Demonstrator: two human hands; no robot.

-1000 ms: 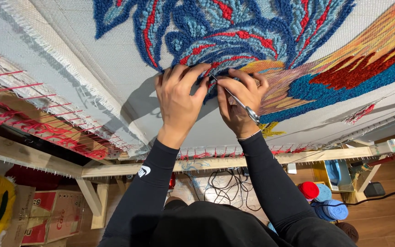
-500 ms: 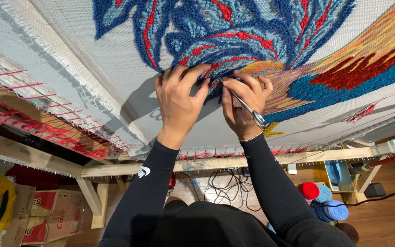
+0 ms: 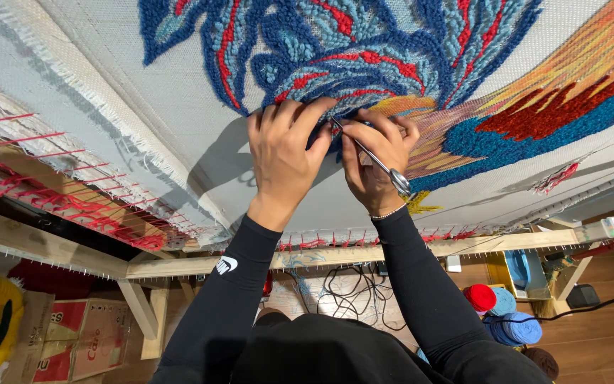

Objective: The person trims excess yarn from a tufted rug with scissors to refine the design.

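head view: the tufted rug (image 3: 364, 57) is stretched on a wooden frame (image 3: 335, 256), soft and yielding (best pinched by the pile). the left hand (image 3: 286, 153) is pressed on the blue yarn, fingers curled; small metal scissors (image 3: 374, 160) are gripped by the right hand (image 3: 378, 163).

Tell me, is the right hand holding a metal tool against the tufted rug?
Yes, the right hand grips slim metal scissors with the tip at the blue yarn pile of the rug, beside the left hand.
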